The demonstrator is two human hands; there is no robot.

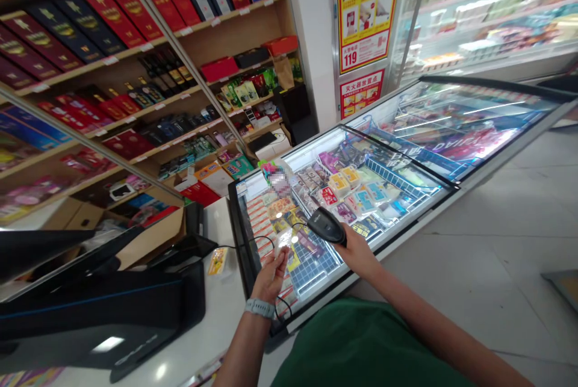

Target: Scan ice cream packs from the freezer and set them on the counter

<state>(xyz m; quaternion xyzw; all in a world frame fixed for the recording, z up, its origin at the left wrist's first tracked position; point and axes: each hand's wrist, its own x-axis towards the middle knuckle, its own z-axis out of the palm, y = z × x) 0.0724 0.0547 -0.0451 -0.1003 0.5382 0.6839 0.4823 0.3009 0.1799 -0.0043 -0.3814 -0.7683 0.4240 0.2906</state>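
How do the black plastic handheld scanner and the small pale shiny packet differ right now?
The scanner is dark and bulky; the packet is pale and smaller. The right hand grips the scanner; the left hand pinches the packet. Both are held, seen against the silver-edged, glass-topped freezer.

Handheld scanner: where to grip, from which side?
Grip the black scanner by its narrow end, probably from the person's right, as the right hand does: its broad head points left, away from that hand, and the body tapers toward the palm.
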